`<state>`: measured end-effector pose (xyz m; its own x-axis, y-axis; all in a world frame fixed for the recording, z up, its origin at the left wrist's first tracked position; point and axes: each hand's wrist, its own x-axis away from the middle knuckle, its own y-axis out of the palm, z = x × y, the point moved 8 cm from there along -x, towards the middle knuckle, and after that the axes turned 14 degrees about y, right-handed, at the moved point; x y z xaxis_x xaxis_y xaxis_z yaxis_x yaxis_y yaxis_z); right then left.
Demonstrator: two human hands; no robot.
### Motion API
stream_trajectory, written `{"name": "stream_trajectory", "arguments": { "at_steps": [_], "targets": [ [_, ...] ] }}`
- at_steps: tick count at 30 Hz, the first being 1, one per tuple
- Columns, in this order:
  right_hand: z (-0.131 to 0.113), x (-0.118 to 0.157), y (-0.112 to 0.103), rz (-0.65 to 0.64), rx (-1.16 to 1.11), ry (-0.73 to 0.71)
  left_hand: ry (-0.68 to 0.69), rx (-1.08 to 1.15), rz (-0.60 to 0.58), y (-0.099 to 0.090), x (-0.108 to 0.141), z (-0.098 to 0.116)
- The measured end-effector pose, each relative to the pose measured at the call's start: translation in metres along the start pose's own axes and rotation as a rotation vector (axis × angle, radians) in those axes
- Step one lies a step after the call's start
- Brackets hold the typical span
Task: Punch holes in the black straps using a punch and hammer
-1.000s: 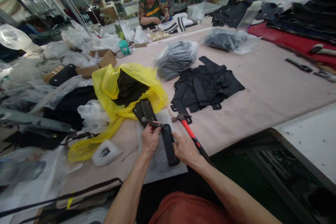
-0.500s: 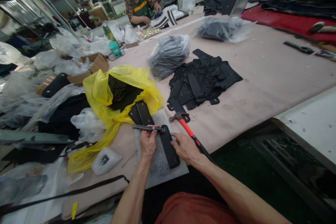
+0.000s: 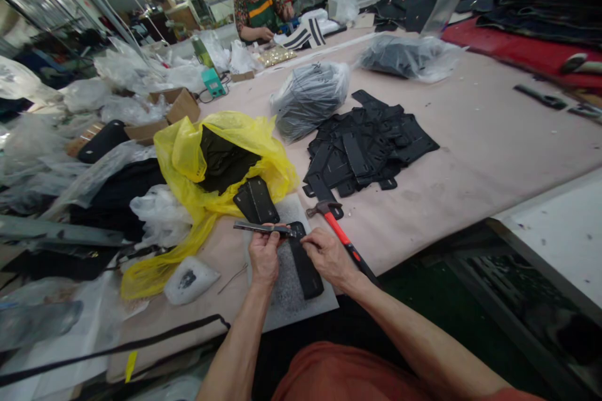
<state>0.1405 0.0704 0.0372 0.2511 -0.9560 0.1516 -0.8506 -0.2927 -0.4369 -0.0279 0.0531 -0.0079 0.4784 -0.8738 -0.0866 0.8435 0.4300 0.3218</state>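
Note:
My left hand [image 3: 264, 258] is closed around a long grey metal tool [image 3: 254, 227], held level with its tip over the upper end of a black padded strip [image 3: 305, 269]. The strip lies on a grey speckled board [image 3: 285, 301] at the table's front edge. Just right of the strip's upper end, my right hand [image 3: 332, 258] has thumb and fingertips pinched together. Whatever they hold, if anything, is too small to make out. A claw hammer [image 3: 336, 222] with a red and black handle lies beyond the right hand. Two black strips [image 3: 256, 199] rest at the board's far edge.
Behind the hammer spreads a pile of black pieces [image 3: 371, 144]. A yellow plastic bag [image 3: 277, 166] with dark cloth stands to the left, and a wrapped grey bundle [image 3: 310, 100] behind it. A small white bag [image 3: 192, 279] lies front left. A co-worker [image 3: 258, 6] sits across the table.
My right hand has drawn its fingers into a pinch and moved up towards the strip's upper end. The left hand keeps the tool nearly in place. The whole view has shifted slightly.

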Motion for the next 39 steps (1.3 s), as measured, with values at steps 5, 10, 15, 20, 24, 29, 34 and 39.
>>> {"name": "stream_trajectory", "arguments": {
  "at_steps": [5,10,15,20,24,29,34,39],
  "targets": [
    [0.012,0.004,0.005,0.002,0.065,0.081,0.032,-0.069,-0.012,-0.008,-0.001,0.008],
    [0.015,0.009,-0.001,0.147,0.254,0.034,0.092,-0.200,-0.067,-0.003,-0.009,0.009],
    [0.021,0.011,0.006,0.118,0.409,-0.026,0.180,-0.427,-0.208,0.016,-0.013,0.005],
    [0.032,0.011,0.008,0.114,0.397,-0.012,0.213,-0.497,-0.211,0.014,-0.012,0.000],
    [0.034,0.011,0.008,0.105,0.398,-0.003,0.204,-0.487,-0.221,0.012,-0.013,-0.004],
    [0.035,0.011,0.007,0.097,0.401,0.004,0.194,-0.479,-0.227,0.016,-0.013,-0.004],
    [0.036,0.011,0.006,0.092,0.402,0.008,0.304,-0.642,-0.283,0.024,-0.011,0.005],
    [0.036,0.010,0.007,0.083,0.417,0.010,0.387,-0.725,-0.362,0.037,-0.011,0.011]
  ]
}}
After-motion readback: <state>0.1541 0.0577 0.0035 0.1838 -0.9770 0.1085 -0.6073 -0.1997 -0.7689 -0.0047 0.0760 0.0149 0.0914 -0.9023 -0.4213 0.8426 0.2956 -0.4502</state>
